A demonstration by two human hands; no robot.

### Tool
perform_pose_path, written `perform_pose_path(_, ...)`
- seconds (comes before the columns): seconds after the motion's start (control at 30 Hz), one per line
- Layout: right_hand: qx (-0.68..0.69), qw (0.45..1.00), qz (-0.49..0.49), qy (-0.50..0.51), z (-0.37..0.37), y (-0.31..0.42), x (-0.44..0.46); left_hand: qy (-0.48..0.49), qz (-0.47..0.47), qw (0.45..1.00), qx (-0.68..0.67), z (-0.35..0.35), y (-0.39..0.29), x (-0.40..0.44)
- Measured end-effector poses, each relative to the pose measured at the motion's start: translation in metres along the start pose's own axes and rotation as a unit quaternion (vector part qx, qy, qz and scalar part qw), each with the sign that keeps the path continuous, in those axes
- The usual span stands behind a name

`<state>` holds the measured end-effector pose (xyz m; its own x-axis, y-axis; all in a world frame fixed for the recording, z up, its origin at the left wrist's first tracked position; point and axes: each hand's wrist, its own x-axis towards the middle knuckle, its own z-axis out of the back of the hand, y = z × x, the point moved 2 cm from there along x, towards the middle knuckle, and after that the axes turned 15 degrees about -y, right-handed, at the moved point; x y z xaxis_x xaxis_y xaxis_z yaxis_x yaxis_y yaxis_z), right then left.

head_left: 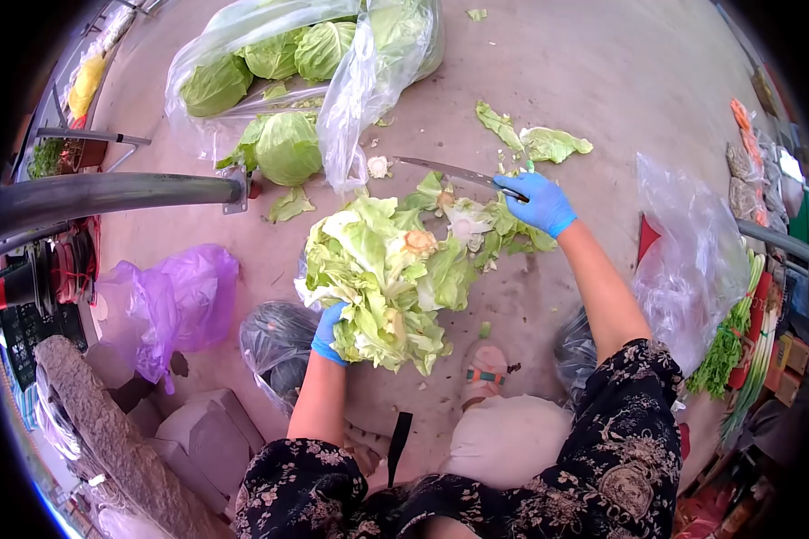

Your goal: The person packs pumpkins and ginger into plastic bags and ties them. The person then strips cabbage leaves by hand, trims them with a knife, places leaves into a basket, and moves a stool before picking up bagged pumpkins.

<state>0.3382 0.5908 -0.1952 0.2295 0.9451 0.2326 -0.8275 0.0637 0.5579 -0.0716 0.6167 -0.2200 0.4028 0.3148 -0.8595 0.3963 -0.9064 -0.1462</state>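
Blue gloves cover both of my hands. My right hand [539, 201] is closed round the handle of a knife [458, 173], whose long blade points left over the cabbage trimmings. At the lower left edge of a heap of loose cabbage leaves [382, 269], my left hand [329, 332] touches the leaves; its fingers are mostly hidden under them. Brownish cut stem ends show among the leaves. A whole cabbage [288, 149] lies on the floor above the heap, beside an open clear plastic bag [340, 117] with several more cabbages.
A metal pole [117, 199] juts in from the left. Purple plastic bags [184, 301] lie below it. Loose leaves [553, 144] are scattered on the floor. At the right are a clear plastic bag [697, 260] and bunches of green vegetables [728, 346]. Dark plastic-wrapped bundles [283, 346] flank my feet.
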Motion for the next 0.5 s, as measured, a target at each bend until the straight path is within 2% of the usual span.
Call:
perform_pose_path(0.1, 0.062, 0.993, 0.081, -0.052, -0.035, 0.051, 0.034, -0.007, -0.015, 1.000, -0.019, -0.005, -0.001, -0.015)
perform_pose_path(0.17, 0.135, 0.987, 0.055, -0.067, -0.060, 0.097, 0.063, -0.003, -0.022, 0.999, -0.025, -0.004, -0.003, -0.021)
perform_pose_path(0.27, 0.173, 0.983, 0.017, -0.064, -0.101, 0.148, 0.103, 0.000, -0.044, 0.997, -0.066, -0.004, -0.007, -0.029)
perform_pose_path(0.3, 0.178, 0.982, 0.014, -0.061, -0.112, 0.158, 0.113, 0.008, -0.046, 0.996, -0.080, -0.011, -0.008, -0.034)
perform_pose_path(0.33, 0.183, 0.981, 0.010, -0.058, -0.119, 0.163, 0.120, -0.100, -0.086, 0.989, -0.074, -0.041, -0.009, -0.052)
perform_pose_path(0.43, 0.134, 0.982, 0.058, -0.121, -0.136, 0.167, 0.122, -0.049, -0.089, 0.990, -0.094, -0.025, -0.017, -0.048)
perform_pose_path(0.47, 0.102, 0.991, 0.025, -0.079, -0.139, 0.161, 0.120, -0.043, -0.097, 0.990, -0.096, -0.019, -0.019, -0.046)
perform_pose_path(0.5, 0.086, 0.993, 0.021, -0.083, -0.146, 0.153, 0.117, -0.039, -0.101, 0.989, -0.099, -0.014, -0.021, -0.044)
